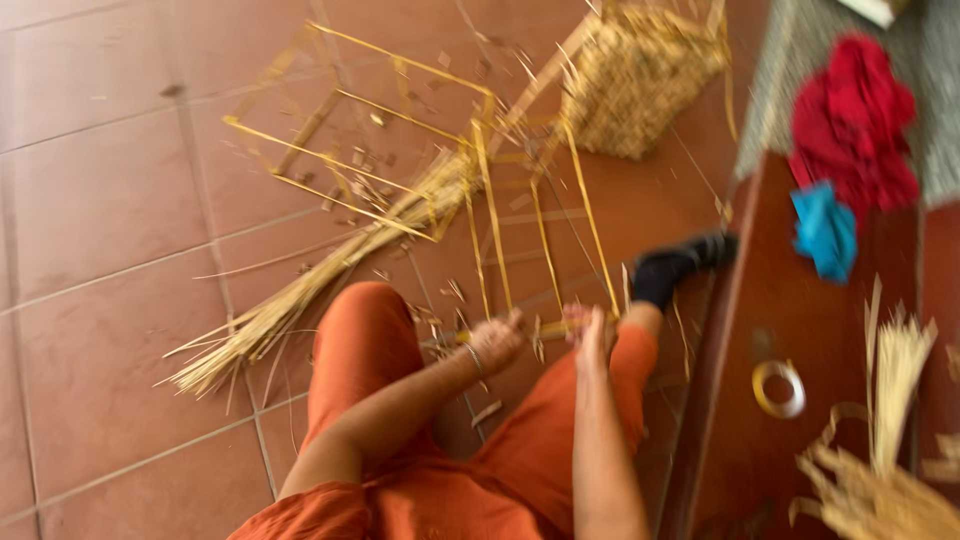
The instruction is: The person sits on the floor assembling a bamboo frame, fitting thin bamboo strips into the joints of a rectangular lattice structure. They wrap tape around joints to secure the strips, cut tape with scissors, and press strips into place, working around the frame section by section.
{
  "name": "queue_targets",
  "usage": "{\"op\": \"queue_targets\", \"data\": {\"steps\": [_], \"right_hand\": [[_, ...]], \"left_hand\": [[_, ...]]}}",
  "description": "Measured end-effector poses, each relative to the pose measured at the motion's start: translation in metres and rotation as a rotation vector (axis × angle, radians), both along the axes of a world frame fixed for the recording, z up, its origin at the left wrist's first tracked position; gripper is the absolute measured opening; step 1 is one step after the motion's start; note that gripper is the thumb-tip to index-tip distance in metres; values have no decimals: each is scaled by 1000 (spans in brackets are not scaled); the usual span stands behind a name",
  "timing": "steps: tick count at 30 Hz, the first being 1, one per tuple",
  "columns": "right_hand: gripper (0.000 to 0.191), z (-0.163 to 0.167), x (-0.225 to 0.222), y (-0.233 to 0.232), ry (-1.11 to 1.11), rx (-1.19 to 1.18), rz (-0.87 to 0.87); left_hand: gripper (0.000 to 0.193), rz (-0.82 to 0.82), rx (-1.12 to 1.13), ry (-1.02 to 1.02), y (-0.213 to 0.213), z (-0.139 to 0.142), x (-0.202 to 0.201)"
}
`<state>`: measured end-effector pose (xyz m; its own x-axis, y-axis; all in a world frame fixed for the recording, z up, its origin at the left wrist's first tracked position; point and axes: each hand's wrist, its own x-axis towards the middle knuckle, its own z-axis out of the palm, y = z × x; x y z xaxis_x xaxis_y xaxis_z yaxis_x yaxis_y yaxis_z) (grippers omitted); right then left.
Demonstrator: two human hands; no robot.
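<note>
Both hands meet at lower centre: left hand (497, 340) closed on a yellow strip (545, 327), right hand (590, 335) touching it, grip blurred, can't tell. Strip runs left-right between them; cane frame (480, 170) stretches away toward upper frame.

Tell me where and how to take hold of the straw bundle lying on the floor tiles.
Take the straw bundle around its narrower middle, coming from above with a wrapping grip. It lies flat and slantwise; its lower-left end fans into loose stalks, and its upper end runs under the yellow strip frame, so both ends are poor holds.
</note>
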<state>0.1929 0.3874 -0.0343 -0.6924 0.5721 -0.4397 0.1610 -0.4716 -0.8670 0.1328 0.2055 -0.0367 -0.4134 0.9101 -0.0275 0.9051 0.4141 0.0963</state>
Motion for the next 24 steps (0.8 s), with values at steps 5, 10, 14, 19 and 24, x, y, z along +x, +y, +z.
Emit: {"op": "queue_targets", "data": {"steps": [5, 10, 14, 19, 24], "right_hand": [[55, 1, 12, 29, -109, 83, -15], [51, 4, 65, 25, -153, 105, -41], [30, -16, 151, 27, -56, 262, -403], [15, -40, 298, 54, -229, 736, -731], [44, -40, 405, 70, -1215, 1053, -503]], "left_hand": [[25, -2, 94, 17, 3, -19, -2], [8, 19, 58, 134, -4, -25, -6], [10, -93, 193, 135, -10, -25, -9], [42, 181, 492, -394, -21, -14, -4], [59, 340, 653, -945, -35, -13, 0]]}}
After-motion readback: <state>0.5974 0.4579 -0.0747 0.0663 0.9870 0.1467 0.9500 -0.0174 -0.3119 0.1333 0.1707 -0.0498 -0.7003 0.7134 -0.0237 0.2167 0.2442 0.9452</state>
